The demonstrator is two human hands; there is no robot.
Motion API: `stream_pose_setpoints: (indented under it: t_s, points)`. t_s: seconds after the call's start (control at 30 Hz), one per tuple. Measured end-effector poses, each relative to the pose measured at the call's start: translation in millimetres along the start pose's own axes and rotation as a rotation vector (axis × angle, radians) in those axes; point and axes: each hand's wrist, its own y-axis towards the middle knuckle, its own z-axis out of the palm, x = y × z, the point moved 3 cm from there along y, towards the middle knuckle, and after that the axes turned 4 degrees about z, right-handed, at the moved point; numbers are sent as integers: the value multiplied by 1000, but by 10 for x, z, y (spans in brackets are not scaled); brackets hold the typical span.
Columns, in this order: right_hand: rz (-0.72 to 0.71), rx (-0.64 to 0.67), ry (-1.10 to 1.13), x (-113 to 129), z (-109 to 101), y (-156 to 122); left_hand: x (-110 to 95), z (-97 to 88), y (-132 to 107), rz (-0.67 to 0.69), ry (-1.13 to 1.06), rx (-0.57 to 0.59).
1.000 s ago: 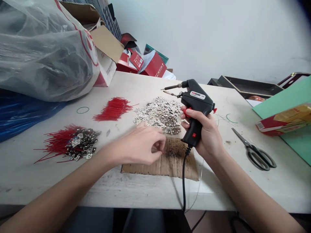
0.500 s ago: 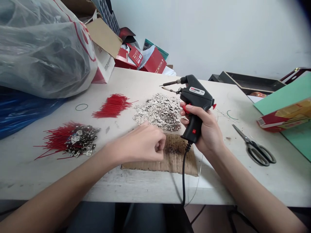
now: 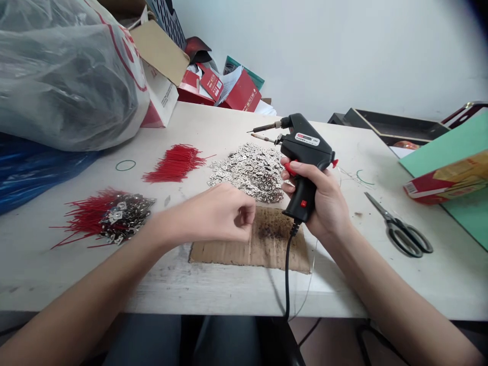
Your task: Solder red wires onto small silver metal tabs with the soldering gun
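Note:
My right hand [image 3: 328,201] grips a black soldering gun [image 3: 305,142] by its handle, a finger at the red trigger. The gun's two thin tips point left, above the pile of small silver metal tabs [image 3: 249,170]. Over a scorched piece of cardboard [image 3: 224,254], my left hand [image 3: 219,213] is closed, thumb and finger curled together; anything between them is hidden. Beyond that hand lies a bundle of red wires [image 3: 173,163]. To its left is a heap of red wires with metal tabs at their ends [image 3: 118,216].
Black-handled scissors [image 3: 406,234] lie on the right, near a red and yellow box [image 3: 446,180]. A large plastic bag [image 3: 72,76] and open cartons [image 3: 163,56] crowd the left and back. The gun's cord [image 3: 287,284] hangs over the table's front edge.
My left hand has shifted slightly left and away from me over the cardboard, fingers still curled. The soldering gun stays in my right hand, almost unmoved. The camera view has shifted slightly.

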Motion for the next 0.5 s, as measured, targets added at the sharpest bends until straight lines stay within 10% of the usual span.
stream_pose_setpoints:
  t_s: [0.5]
  points:
    - [-4,14,-5,-26,-23,27,13,126,37,95,64,-1]
